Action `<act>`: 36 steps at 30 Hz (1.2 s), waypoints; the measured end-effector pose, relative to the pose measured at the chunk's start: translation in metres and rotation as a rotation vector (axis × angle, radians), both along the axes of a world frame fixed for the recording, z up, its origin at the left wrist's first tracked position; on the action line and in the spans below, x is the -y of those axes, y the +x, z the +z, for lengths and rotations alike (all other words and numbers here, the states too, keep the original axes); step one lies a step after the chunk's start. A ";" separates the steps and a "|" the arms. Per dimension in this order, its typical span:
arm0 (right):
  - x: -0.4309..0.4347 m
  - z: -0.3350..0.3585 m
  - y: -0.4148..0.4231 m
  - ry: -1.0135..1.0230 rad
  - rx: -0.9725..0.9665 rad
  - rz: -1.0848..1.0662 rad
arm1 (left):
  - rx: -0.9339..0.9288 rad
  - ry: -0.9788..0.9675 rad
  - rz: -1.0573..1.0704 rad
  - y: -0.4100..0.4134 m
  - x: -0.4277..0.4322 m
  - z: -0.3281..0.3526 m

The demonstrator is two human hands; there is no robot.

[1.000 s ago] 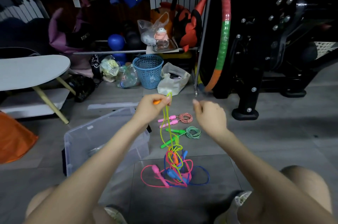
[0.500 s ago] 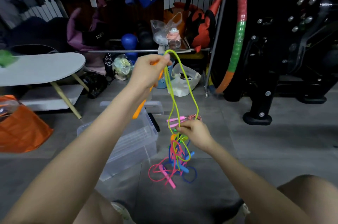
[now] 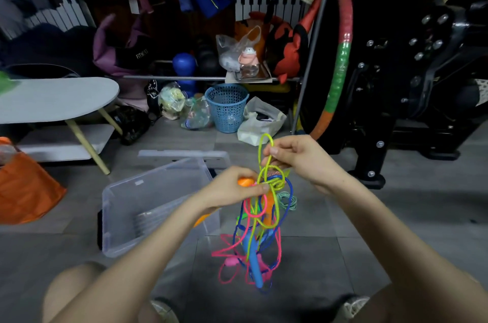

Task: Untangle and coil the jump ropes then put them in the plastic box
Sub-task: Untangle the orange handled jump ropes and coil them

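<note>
A tangle of jump ropes (image 3: 254,238) in yellow-green, pink and blue hangs in the air in front of me, lifted off the floor. My left hand (image 3: 235,189) grips an orange handle (image 3: 245,181) at the top of the tangle. My right hand (image 3: 295,157) pinches a loop of the yellow-green rope (image 3: 265,153) just above it. A blue handle (image 3: 254,264) and a pink handle (image 3: 231,261) dangle low in the bundle. The clear plastic box (image 3: 126,206) stands open on the floor to the left. A coiled green rope (image 3: 289,200) lies on the floor behind the tangle.
The box lid (image 3: 182,155) lies behind the box. A blue basket (image 3: 227,107), bags and a low white table (image 3: 52,97) stand at the back left. An orange bag (image 3: 23,190) sits far left, a black exercise machine (image 3: 412,85) at the right. My knees frame the bottom edge.
My left hand has dropped from head height to meet the right hand. My right hand has risen and now pinches the yellow-green loop. The whole tangle has lifted off the floor.
</note>
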State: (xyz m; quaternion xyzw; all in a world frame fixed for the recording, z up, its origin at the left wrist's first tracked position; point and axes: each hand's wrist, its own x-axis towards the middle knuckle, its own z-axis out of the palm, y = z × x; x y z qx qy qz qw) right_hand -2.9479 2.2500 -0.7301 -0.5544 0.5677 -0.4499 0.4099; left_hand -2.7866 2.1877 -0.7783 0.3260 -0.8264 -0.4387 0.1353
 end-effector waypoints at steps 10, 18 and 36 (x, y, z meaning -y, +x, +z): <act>-0.002 -0.002 -0.052 -0.052 0.108 -0.529 | -0.055 0.260 0.380 0.026 0.002 -0.019; -0.015 0.013 -0.043 -0.004 0.112 -0.224 | 0.092 0.138 0.369 0.022 0.006 -0.025; -0.012 0.020 -0.003 -0.107 0.173 -0.047 | -0.141 -0.071 0.182 -0.023 -0.032 -0.005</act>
